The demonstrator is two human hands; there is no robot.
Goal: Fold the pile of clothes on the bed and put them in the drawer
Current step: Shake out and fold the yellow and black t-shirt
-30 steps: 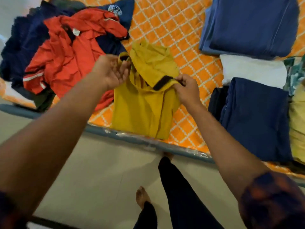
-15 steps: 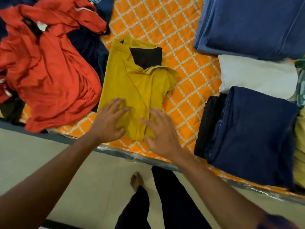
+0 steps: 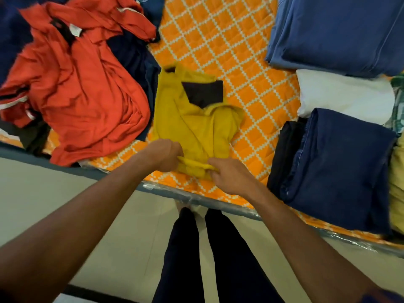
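While half folded, yellow shirt (image 3: pixel 196 132): on bed (image 3: pixel 229 40), close to near edge.
Long axis: near to far, collar (image 3: pixel 203 92) far, hem (image 3: pixel 194 163) at near end.
Left hand (image 3: pixel 166 155): pinching hem, left corner.
Right hand (image 3: pixel 231 178): pinching hem, right corner, slightly nearer.
Next, likely: hem lifted far, toward collar.

I'm in a bedroom at home: a bed (image 3: pixel 218 40) with an orange diamond-quilted cover spreads across twelve o'clock, loose shirts (image 3: pixel 83 84) heaped on it at ten, folded clothes (image 3: pixel 338 29) stacked at two and three, pale floor (image 3: pixel 65 204) at seven under me.
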